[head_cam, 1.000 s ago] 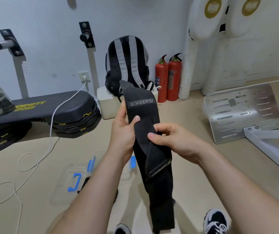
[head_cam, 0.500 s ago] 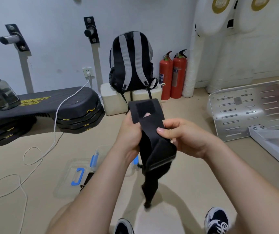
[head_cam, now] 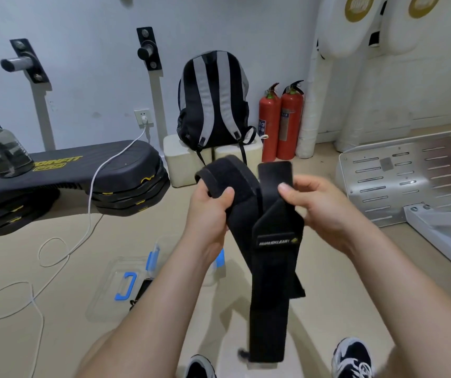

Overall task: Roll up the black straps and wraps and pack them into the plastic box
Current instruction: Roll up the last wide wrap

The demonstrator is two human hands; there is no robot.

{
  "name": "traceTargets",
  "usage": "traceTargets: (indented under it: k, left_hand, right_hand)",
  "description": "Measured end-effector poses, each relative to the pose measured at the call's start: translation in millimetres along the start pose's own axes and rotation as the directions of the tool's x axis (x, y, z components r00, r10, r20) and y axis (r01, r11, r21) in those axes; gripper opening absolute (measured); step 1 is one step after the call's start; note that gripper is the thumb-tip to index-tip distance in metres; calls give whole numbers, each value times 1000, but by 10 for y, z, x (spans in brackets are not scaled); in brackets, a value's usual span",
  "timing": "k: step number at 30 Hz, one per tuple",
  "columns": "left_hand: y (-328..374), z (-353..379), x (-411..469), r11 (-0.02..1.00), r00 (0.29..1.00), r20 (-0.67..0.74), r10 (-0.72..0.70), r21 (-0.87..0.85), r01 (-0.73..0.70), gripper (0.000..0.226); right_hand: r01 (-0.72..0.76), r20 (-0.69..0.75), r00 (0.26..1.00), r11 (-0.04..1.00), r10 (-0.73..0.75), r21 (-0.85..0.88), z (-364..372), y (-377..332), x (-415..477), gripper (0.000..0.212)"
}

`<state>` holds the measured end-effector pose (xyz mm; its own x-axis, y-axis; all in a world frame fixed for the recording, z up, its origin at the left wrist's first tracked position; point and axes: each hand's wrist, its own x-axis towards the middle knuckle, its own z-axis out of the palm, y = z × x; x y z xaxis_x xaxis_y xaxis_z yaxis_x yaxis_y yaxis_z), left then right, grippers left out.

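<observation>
Wrap [head_cam: 269,290], likely soft and light, is gripped by left hand [head_cam: 208,214] and right hand [head_cam: 325,211]; best held at its 11 o'clock end.

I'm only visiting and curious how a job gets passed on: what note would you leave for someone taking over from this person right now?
Left hand: grips the curled top end of the black wrap.
Right hand: pinches the wrap's other flap beside it; the long tail hangs loose.
Plastic box: on the floor, below the left hand; something dark lies in it, partly hidden.
Done: only the top end is curled over.
Left: roll this wrap up fully and put it in the box.
</observation>
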<state>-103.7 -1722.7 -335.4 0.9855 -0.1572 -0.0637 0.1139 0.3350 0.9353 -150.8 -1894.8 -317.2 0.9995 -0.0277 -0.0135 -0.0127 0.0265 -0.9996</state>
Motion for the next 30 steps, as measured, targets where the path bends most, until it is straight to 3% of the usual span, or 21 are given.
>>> traceTargets:
  k: [3,7,13,21,30]
  left_hand:
    - [-1,-33,16,991,997,43,71,108,-75,41]
    - [-55,52,-26,988,988,132,80,118,-96,37]
    - [-59,95,-60,994,971,234,53,80,-74,37]
    - [-61,88,-63,996,937,348,41,64,-67,42]
    - [-69,94,-111,992,921,383,69,74,-105,45]
  right_hand:
    - [119,-120,987,990,-109,76,-80,-63,-2,23]
    - [114,-99,989,993,-110,36,133,-12,8,21]
    - [136,-246,959,990,-138,-25,314,61,75,17]
    - [163,-378,916,986,-134,45,419,65,135,17]
    - [250,-516,782,934,-350,-254,488,143,175,17]
